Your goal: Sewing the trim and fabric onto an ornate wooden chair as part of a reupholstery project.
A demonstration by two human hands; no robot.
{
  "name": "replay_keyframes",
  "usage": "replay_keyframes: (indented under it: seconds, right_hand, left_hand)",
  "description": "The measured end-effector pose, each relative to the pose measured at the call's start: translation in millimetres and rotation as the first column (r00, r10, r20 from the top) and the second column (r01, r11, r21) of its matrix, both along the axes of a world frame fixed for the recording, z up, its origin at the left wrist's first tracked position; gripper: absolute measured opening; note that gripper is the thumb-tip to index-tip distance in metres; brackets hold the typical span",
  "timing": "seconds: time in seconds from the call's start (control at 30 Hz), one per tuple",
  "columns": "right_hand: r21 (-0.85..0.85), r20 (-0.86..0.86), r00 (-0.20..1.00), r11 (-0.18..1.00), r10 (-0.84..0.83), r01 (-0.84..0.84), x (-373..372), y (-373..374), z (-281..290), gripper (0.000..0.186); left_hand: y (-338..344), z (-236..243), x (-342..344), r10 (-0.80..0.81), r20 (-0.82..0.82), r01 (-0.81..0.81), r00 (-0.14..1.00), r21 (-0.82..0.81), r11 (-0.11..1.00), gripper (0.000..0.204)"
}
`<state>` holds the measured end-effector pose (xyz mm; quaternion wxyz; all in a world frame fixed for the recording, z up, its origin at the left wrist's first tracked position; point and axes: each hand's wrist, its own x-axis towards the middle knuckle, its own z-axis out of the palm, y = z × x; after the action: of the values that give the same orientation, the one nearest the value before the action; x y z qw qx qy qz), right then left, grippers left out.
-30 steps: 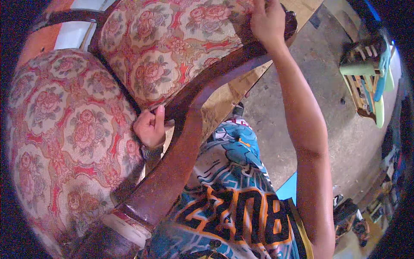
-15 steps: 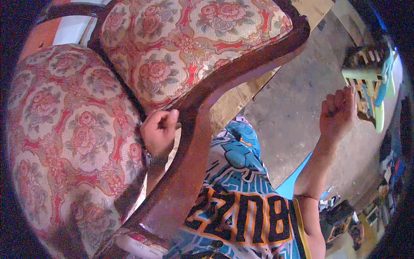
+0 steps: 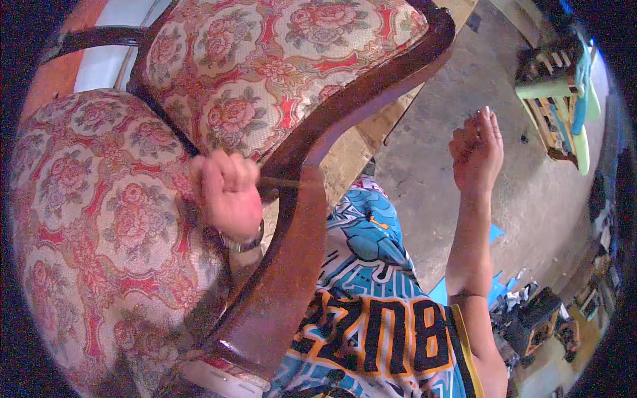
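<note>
A floral-upholstered armchair with a dark, glossy wooden frame (image 3: 285,239) fills the left and middle. My left hand (image 3: 231,199), wearing a wristwatch, is closed in a fist over the edge of the seat cushion (image 3: 142,212), just below the padded backrest (image 3: 265,73). It is smeared by motion. A thin brown streak runs rightward from it across the frame; what it is cannot be made out. My right hand (image 3: 476,156) is raised over the floor at right, fingers curled and fingertips together. Anything in that pinch is too small to name.
A pale green chair or rack with wooden slats (image 3: 557,113) stands at the far right. Dark clutter and boxes (image 3: 537,318) lie at the lower right. Flat brown board (image 3: 345,159) shows behind the frame, and blue pieces (image 3: 494,288) lie on the concrete floor (image 3: 431,132).
My left hand has shifted leftward and turned, its fist now showing knuckles up. The right hand has moved left and slightly up. The whole view has shifted a little.
</note>
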<state>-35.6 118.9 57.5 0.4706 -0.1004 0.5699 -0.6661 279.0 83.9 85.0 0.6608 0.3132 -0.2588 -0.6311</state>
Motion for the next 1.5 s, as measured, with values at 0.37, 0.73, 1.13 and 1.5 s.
replay_keyframes:
  seconds: [0.37, 0.73, 1.13, 1.5]
  right_hand:
    - [0.035, -0.075, 0.992, 0.993, -0.106, 0.109, -32.4, 41.9, -45.6, 0.022]
    - [0.235, -0.167, 0.975, 0.966, 0.145, -0.104, -33.3, 40.7, -90.3, 0.025]
    - [0.278, -0.164, 0.968, 0.95, 0.192, -0.141, -29.4, 42.7, -108.3, 0.024]
    - [0.15, -0.065, 0.961, 0.955, 0.268, -0.256, 11.1, 22.6, -59.8, 0.012]
  left_hand:
    - [-9.7, -12.5, -6.7, 0.054, 0.957, -0.031, 0.286, -0.047, 0.998, 0.02]
    - [-6.0, 22.9, -5.9, -0.025, 0.879, 0.056, -0.475, 0.058, 0.997, 0.026]
    - [-8.4, -11.1, -15.5, 0.256, 0.944, 0.094, -0.209, -0.241, 0.966, 0.039]
    - [-11.5, -11.1, -5.0, 0.502, 0.854, 0.512, -0.139, -0.372, 0.774, 0.051]
